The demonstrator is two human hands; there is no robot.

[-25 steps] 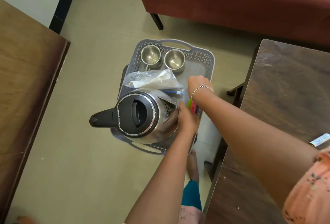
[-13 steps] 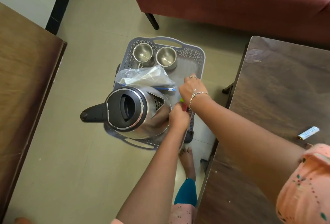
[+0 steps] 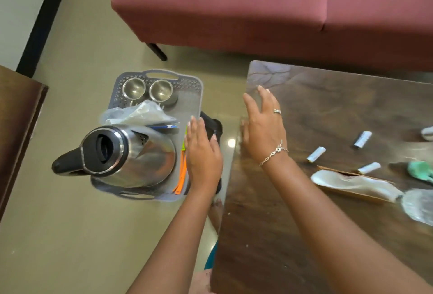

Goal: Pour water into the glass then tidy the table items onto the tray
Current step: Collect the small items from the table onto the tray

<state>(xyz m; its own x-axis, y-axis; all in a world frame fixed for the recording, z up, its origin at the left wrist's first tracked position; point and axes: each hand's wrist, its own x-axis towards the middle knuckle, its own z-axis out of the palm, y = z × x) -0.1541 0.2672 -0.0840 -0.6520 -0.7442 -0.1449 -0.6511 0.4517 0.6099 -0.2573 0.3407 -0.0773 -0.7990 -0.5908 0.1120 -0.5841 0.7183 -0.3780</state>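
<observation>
Head view, tidying stage. The grey perforated tray (image 3: 185, 108) sits at the left on a dark stool (image 3: 212, 127) and carries the steel kettle (image 3: 140, 160), two steel cups (image 3: 132, 89), a crumpled plastic bag (image 3: 138, 113) and orange and green sticks (image 3: 181, 176) along its right rim.

The left hand (image 3: 202, 155) hovers over that rim, fingers straight and together, holding nothing. The right hand (image 3: 263, 125) is spread flat and empty above the far left corner of the counter (image 3: 328, 106).

The items not yet on the tray lie on the counter to the right of both hands, so the right hand is the nearer. They are three small white cylinders (image 3: 316, 154), a cardboard strip with a pale wrapper (image 3: 351, 182), a green object (image 3: 419, 170) and clear plastic (image 3: 419, 204).

The nearest cylinder's long axis runs from near left to far right. The cardboard strip runs from far left to near right. By judgement, the coming move is a rightward reach, then a carry leftward across the gap to the tray.

Motion blur leaves the cylinders and the green object unidentified. The clear plastic and a pale item beyond it are cut by the right edge. Whether either cup holds water cannot be told.
</observation>
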